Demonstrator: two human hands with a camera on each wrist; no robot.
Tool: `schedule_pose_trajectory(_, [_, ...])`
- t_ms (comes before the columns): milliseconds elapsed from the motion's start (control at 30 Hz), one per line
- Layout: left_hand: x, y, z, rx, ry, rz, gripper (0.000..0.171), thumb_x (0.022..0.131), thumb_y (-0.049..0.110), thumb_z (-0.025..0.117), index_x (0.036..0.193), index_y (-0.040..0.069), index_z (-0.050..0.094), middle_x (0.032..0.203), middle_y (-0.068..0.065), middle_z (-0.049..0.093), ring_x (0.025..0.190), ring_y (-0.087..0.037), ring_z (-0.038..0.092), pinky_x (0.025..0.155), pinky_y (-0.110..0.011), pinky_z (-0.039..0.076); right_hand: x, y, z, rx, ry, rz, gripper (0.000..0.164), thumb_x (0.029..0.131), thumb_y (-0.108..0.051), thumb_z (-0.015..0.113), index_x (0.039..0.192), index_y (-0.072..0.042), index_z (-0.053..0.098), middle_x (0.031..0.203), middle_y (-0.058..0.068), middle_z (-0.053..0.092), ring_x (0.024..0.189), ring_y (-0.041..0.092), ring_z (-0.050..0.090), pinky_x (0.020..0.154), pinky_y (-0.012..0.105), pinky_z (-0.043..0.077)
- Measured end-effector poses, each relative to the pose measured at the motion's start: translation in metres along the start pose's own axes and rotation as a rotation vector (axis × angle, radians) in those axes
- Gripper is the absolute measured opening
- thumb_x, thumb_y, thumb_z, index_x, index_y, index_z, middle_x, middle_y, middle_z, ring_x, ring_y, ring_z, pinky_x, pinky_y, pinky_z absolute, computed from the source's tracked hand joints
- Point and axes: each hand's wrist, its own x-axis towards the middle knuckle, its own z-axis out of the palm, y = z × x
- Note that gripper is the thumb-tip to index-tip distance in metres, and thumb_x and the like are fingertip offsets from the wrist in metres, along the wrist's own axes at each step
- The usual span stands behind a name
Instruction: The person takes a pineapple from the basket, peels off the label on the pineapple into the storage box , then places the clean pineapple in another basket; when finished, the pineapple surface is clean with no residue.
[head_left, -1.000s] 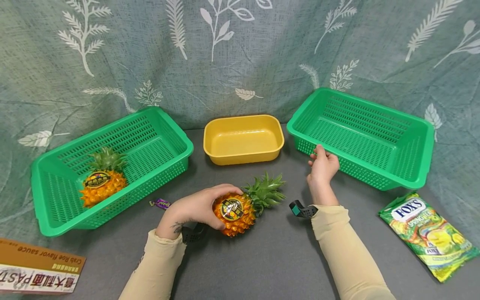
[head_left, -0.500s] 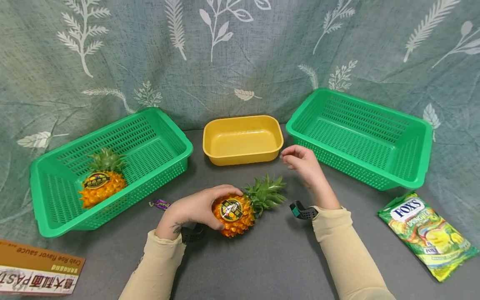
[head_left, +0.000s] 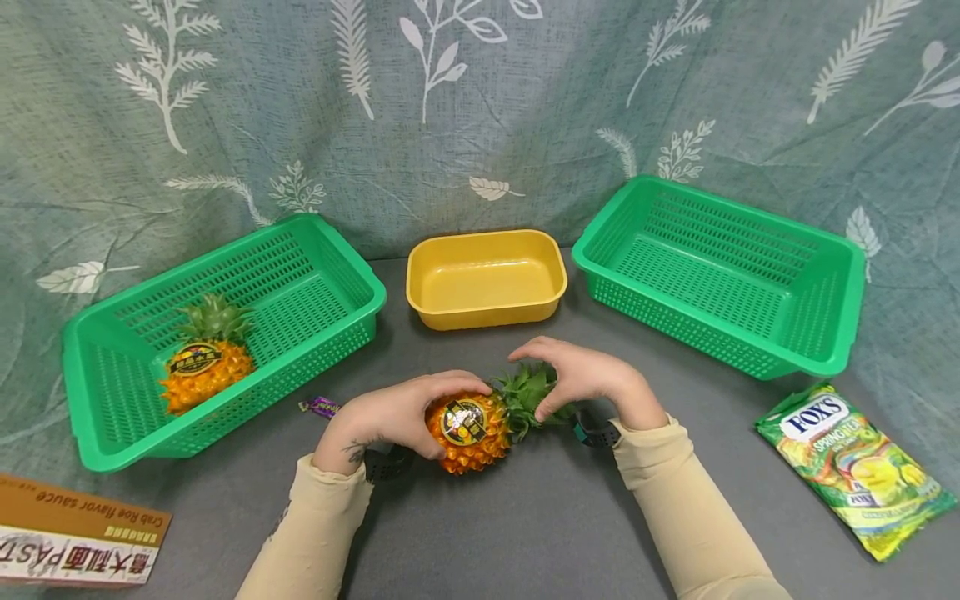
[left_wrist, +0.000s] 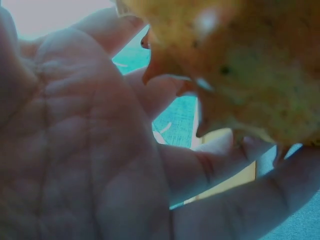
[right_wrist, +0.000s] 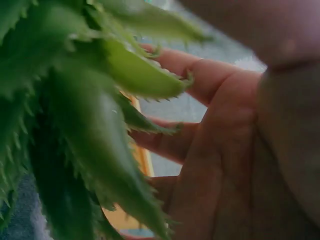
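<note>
A small orange pineapple (head_left: 468,429) with a round label lies on its side on the grey table. My left hand (head_left: 397,412) grips its body, which fills the left wrist view as an orange pineapple skin (left_wrist: 250,65). My right hand (head_left: 581,379) curls over its green crown (head_left: 525,392); the crown leaves (right_wrist: 75,125) sit against the palm in the right wrist view. A second pineapple (head_left: 202,358) lies in the left green basket (head_left: 345,275).
An empty yellow tub (head_left: 486,279) stands at the back centre and an empty green basket (head_left: 825,367) at the right. A Fox's candy bag (head_left: 851,462) lies front right, a pasta box (head_left: 75,542) front left, a small purple wrapper (head_left: 322,407) near my left hand.
My right hand left the right basket's rim, swept left and down, and closed over the pineapple's crown. My left hand and the pineapple have stayed put.
</note>
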Motion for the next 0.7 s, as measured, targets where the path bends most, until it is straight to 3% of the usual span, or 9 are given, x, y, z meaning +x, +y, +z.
schedule_pose_trajectory(167, [-0.004, 0.001, 0.003, 0.009, 0.021, -0.011, 0.087, 0.062, -0.004, 0.071, 0.140, 0.017, 0.039, 0.143, -0.003, 0.037, 0.121, -0.019, 0.042, 0.095, -0.030, 0.040, 0.002, -0.003, 0.002, -0.024, 0.022, 0.028, 0.057, 0.071, -0.015, 0.079, 0.121, -0.003, 0.054, 0.124, 0.013, 0.053, 0.115, 0.027, 0.048, 0.096, 0.041, 0.040])
schedule_pose_trajectory(300, [-0.010, -0.001, 0.008, -0.005, 0.100, -0.034, 0.088, 0.065, -0.001, 0.072, 0.142, 0.019, 0.034, 0.145, -0.004, 0.033, 0.124, -0.021, 0.039, 0.096, -0.035, 0.039, 0.002, -0.003, 0.003, -0.038, 0.029, 0.022, 0.047, 0.072, -0.015, 0.079, 0.112, -0.004, 0.057, 0.116, 0.011, 0.055, 0.107, 0.024, 0.051, 0.092, 0.039, 0.042])
schedule_pose_trajectory(400, [-0.019, -0.003, 0.016, -0.042, 0.217, -0.069, 0.089, 0.069, 0.007, 0.077, 0.144, 0.022, 0.030, 0.146, -0.005, 0.031, 0.125, -0.027, 0.038, 0.097, -0.044, 0.040, 0.003, -0.002, 0.004, -0.045, 0.028, 0.030, 0.042, 0.072, -0.016, 0.079, 0.108, -0.007, 0.058, 0.113, 0.009, 0.055, 0.103, 0.022, 0.051, 0.089, 0.039, 0.043])
schedule_pose_trajectory(533, [-0.030, -0.004, 0.035, -0.116, 0.443, -0.140, 0.094, 0.070, 0.017, 0.081, 0.145, 0.023, 0.025, 0.148, -0.009, 0.025, 0.125, -0.039, 0.037, 0.094, -0.056, 0.039, 0.004, -0.001, 0.004, -0.057, 0.029, 0.033, 0.040, 0.072, -0.019, 0.079, 0.105, -0.010, 0.058, 0.112, 0.008, 0.055, 0.101, 0.021, 0.051, 0.089, 0.039, 0.043])
schedule_pose_trajectory(700, [-0.032, -0.004, 0.068, -0.340, 0.651, -0.317, 0.100, 0.068, 0.017, 0.083, 0.145, 0.023, 0.020, 0.149, -0.015, 0.014, 0.125, -0.042, 0.037, 0.089, -0.051, 0.046, 0.004, 0.001, 0.004, -0.062, 0.038, 0.031, 0.040, 0.072, -0.020, 0.079, 0.104, -0.010, 0.059, 0.111, 0.007, 0.055, 0.100, 0.021, 0.051, 0.088, 0.038, 0.043])
